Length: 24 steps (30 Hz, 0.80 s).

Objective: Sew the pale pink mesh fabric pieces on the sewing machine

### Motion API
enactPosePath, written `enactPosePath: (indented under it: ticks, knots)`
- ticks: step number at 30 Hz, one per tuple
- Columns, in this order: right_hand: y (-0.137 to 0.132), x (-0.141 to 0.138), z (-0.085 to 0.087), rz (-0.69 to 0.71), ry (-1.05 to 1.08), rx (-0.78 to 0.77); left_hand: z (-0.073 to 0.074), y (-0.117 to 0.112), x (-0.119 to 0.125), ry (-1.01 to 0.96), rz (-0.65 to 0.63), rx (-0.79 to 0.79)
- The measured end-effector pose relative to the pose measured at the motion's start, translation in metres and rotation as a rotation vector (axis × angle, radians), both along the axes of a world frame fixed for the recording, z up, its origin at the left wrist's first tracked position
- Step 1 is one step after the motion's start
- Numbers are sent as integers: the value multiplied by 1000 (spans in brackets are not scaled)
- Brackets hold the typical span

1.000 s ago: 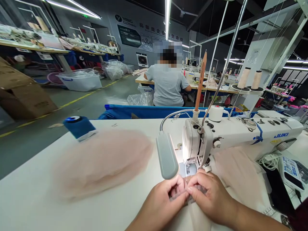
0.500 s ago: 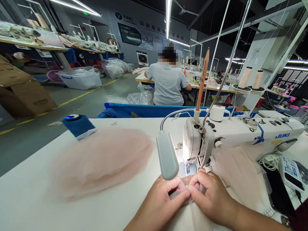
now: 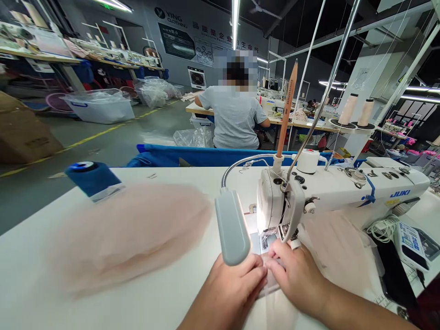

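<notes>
While my left grip (image 3: 244, 277) and right grip (image 3: 298, 275) both pinch the pale cloth (image 3: 276, 309) at six o'clock from the sewing head (image 3: 270, 199), its edge seems only partly arranged, and I cannot see any finished stitch.

Long white ceiling tube (image 3: 235, 25) is glaring against black ceiling (image 3: 304, 27). Grey oblong lamp (image 3: 233, 229) is brightening white metal sewing-machine head (image 3: 270, 201). Sheer pale-pink fabric heap (image 3: 137, 233) is looking blurred. Wide-angle distortion is stretching outer edges.
</notes>
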State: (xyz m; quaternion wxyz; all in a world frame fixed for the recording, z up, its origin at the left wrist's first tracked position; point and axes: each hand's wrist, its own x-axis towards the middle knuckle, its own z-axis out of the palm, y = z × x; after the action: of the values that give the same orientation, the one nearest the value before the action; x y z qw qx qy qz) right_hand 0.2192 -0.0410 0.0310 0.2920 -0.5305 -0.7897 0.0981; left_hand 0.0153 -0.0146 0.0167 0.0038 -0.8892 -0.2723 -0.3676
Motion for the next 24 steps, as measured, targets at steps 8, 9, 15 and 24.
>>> enactPosePath:
  ticks: [8, 9, 15, 24]
  knots:
    - [1, 8, -1, 101, -105, 97, -6, 1, -2, 3, 15, -16]
    - [1, 8, 0, 94, -110, 111, -6, 1, -3, 14, 20, -14]
    - [5, 7, -1, 54, -113, 208, -5, 5, -8, 51, 39, -9]
    - [7, 4, 1, 12, -86, 290, -2, 7, -7, 60, 63, -3]
